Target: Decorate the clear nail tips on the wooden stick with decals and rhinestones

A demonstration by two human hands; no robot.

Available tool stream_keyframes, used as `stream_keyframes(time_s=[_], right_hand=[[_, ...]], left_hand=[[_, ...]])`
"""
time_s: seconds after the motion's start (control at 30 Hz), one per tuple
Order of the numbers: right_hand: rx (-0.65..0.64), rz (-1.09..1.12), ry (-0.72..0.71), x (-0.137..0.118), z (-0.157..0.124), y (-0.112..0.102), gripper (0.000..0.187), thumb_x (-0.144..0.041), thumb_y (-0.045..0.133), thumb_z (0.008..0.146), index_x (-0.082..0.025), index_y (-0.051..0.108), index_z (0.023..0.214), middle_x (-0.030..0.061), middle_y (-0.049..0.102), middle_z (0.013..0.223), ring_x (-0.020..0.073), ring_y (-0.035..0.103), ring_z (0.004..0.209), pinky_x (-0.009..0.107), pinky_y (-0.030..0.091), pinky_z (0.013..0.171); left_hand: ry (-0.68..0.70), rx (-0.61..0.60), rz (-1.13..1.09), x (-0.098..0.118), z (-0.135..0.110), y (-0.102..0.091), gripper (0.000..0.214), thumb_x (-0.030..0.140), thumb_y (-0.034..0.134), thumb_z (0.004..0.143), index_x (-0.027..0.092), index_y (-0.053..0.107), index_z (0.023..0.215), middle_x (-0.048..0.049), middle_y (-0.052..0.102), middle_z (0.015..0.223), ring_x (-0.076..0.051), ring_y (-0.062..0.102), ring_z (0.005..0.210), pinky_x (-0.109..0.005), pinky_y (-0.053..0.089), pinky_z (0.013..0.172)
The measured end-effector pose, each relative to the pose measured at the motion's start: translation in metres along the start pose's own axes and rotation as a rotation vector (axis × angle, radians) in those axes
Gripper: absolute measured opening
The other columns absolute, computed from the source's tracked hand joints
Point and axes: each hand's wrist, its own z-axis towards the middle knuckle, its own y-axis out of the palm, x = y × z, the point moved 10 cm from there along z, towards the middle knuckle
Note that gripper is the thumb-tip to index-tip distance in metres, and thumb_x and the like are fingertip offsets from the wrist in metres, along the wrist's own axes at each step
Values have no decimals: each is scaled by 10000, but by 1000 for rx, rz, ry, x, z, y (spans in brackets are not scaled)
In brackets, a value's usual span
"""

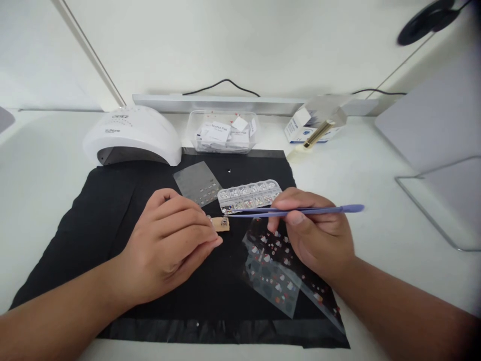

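My left hand (pixel 173 238) rests on a black mat (pixel 108 210), fingers closed on a small tan nail tip (pixel 221 224) that sticks out past the fingertips. My right hand (pixel 313 230) pinches purple tweezers (pixel 300 211) held level, their tips reaching left to the nail tip. Just behind the tweezers lies a clear rhinestone box (pixel 250 194) with several compartments. Clear sticker sheets (pixel 276 278) lie under and in front of my right hand.
A white nail lamp (pixel 133 134) stands at the back left. A clear tub of white pads (pixel 224 131) and a small blue-white box (pixel 313 123) with a gold tube sit behind the mat. Another clear sheet (pixel 197 181) lies mid-mat. A tilted grey panel (pixel 439 150) stands at the right.
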Motion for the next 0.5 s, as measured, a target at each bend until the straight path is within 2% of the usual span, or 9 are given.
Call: stream_keyframes(time_s=[0.27, 0.5], right_hand=[[15, -47, -17, 4, 1, -9, 97, -328, 705, 877, -352, 763, 951, -8, 640, 790, 136, 607, 592, 325, 466, 561], [-5, -38, 3, 7, 3, -11, 98, -313, 696, 888, -324, 767, 954, -6, 640, 750, 133, 595, 605, 309, 453, 561]], left_hand=[[36, -215, 39, 3, -7, 18, 76, 136, 649, 895, 204, 636, 863, 29, 749, 870, -186, 671, 900, -419, 394, 863], [55, -264, 73, 0, -7, 24, 77, 138, 614, 923, 190, 650, 879, 23, 752, 881, -196, 667, 907, -417, 358, 840]])
